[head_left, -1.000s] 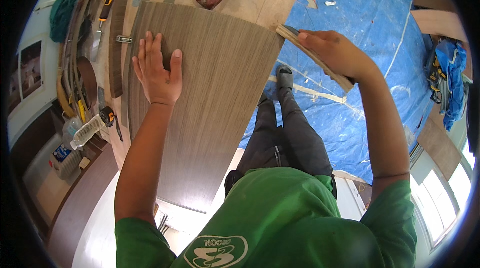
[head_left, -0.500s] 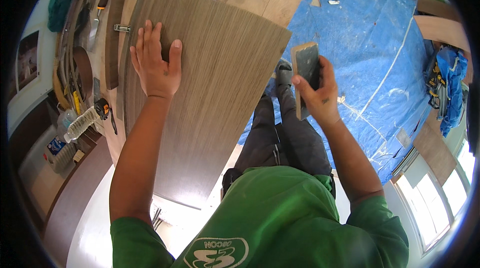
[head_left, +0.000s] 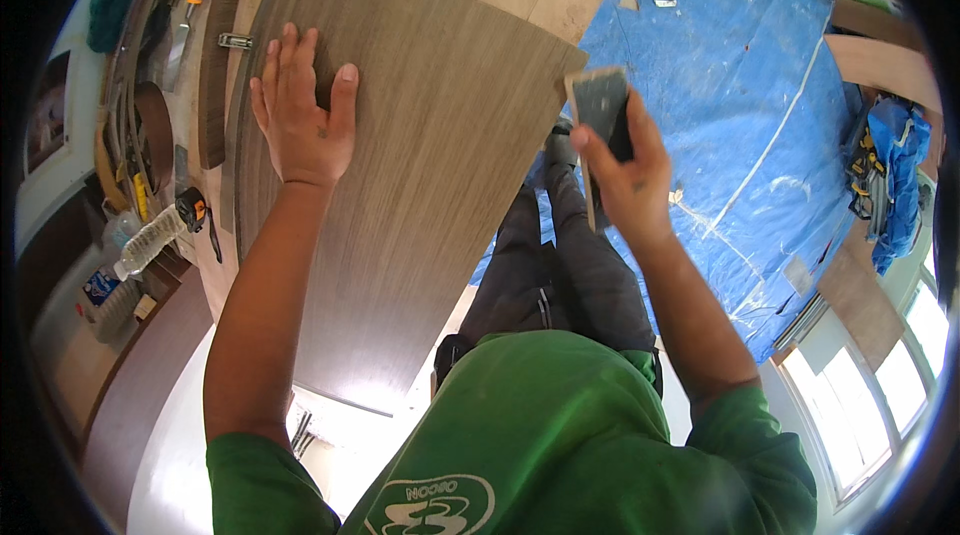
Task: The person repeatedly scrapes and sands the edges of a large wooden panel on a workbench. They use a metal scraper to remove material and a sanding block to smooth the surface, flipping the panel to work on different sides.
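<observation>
The panel's (head_left: 420, 165) near end is hiding behind the person's shirt. The left hand (head_left: 300, 110) is pressing flat on it, fingers spread; the right hand (head_left: 625, 170) is gripping a sanding block (head_left: 600, 100) beside its right edge.

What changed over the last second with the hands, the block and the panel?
The right hand pulled the sanding block off the panel's right edge, drew it back toward the body and turned it upright, its dark face now showing. It kept its grip throughout. The left hand stayed flat on the panel, which did not move.
</observation>
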The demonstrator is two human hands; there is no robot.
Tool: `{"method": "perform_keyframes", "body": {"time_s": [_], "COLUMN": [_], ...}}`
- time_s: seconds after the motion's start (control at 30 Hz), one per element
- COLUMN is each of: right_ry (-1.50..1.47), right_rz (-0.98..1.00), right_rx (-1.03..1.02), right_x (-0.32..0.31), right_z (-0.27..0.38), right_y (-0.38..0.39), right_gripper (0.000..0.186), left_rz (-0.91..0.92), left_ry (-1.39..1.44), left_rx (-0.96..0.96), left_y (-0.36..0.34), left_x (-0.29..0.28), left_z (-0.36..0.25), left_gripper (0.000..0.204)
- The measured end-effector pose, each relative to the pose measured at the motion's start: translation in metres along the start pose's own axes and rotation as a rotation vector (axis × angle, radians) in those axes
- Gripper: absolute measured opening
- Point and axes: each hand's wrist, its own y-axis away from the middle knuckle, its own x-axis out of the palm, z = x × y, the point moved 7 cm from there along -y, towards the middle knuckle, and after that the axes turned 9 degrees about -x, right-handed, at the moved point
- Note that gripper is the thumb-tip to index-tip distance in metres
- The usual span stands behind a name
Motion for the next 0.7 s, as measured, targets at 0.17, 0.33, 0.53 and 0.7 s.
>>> {"method": "perform_keyframes", "body": {"time_s": [0.17, 0.33, 0.53, 0.7], "right_ry": [-0.014, -0.024, -0.02, 0.028], "right_rz": [-0.038, -0.056, -0.065, -0.048], "right_rx": [0.114, 0.096, 0.189, 0.164], "right_x": [-0.002, 0.001, -0.001, 0.001], "right_z": [-0.007, -0.008, -0.01, -0.002], "right_y": [-0.018, -0.019, -0.013, -0.027], "right_gripper": [0.065, 0.062, 0.068, 0.07], "left_rz": [-0.005, 0.0, 0.013, 0.018], "left_ry": [0.005, -0.007, -0.003, 0.001], "left_rx": [0.013, 0.012, -0.001, 0.001], "left_y": [0.001, 0.0, 0.0, -0.001], "left_x": [-0.001, -0.002, 0.0, 0.0], "left_z": [-0.002, -0.002, -0.001, -0.001], "left_gripper": [0.062, 0.06, 0.062, 0.062]}}
